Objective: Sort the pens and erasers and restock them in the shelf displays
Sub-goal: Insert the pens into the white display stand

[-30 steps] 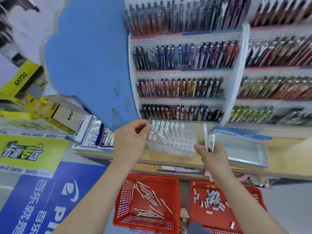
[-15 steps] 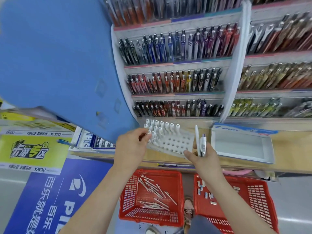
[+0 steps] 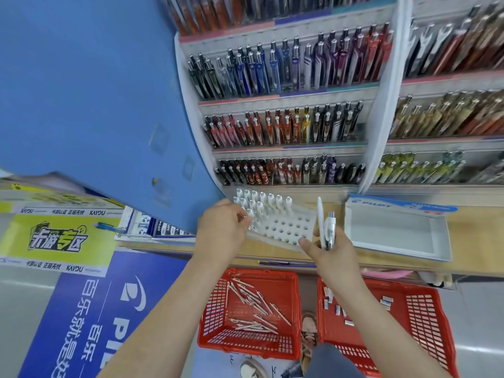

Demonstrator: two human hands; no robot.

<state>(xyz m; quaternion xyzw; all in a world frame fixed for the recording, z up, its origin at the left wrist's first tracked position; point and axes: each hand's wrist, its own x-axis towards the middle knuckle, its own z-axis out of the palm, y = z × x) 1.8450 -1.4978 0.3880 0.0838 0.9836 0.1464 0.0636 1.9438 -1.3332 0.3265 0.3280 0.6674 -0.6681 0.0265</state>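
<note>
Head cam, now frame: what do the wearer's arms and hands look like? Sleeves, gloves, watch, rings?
Both arms are bare down to the frame's bottom edge: no sleeve shows on the left forearm or the right forearm. The left hand and right hand are ungloved. No watch, bracelet, ring or marking is visible on either.

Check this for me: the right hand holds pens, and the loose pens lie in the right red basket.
Wrong on the basket. The head view shows the loose pens in the left red basket; the right basket holds erasers. The right hand does hold pens.
</note>
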